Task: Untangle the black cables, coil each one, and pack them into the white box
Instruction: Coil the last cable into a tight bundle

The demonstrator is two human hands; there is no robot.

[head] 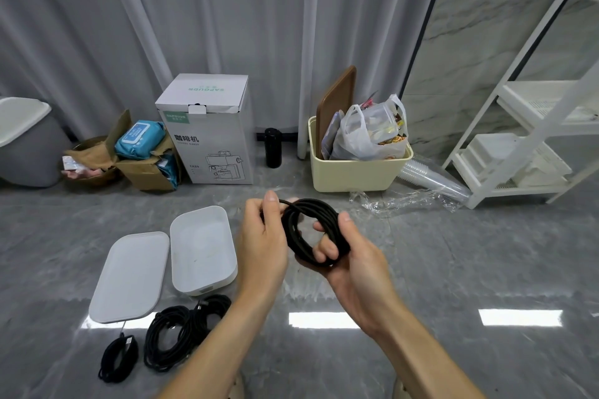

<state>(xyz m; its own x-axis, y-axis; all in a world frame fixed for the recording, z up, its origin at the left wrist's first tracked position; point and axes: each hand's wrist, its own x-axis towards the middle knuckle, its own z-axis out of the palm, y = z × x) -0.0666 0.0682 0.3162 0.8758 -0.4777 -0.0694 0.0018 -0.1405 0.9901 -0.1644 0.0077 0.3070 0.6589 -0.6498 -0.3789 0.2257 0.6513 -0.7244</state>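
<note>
A coiled black cable [299, 220] is held in the air between both hands. My right hand [353, 264] grips the coil, fingers through its loop and thumb over its outer edge. My left hand [264, 236] pinches the cable's loose end at the top of the coil. The open white box [202, 251] lies on the floor to the left, nothing visible inside, its lid [129, 277] beside it. Nearer to me on the floor lie a small coiled cable [118, 358] and a larger bundle of black cables [181, 330].
Along the curtain stand a grey bin [24, 142], a torn carton with wipes [142, 155], a coffee machine box [210, 129], a black bottle [273, 147] and a cream tub with bags [358, 168]. Plastic cups [431, 180] and a white shelf rack [531, 126] are on the right.
</note>
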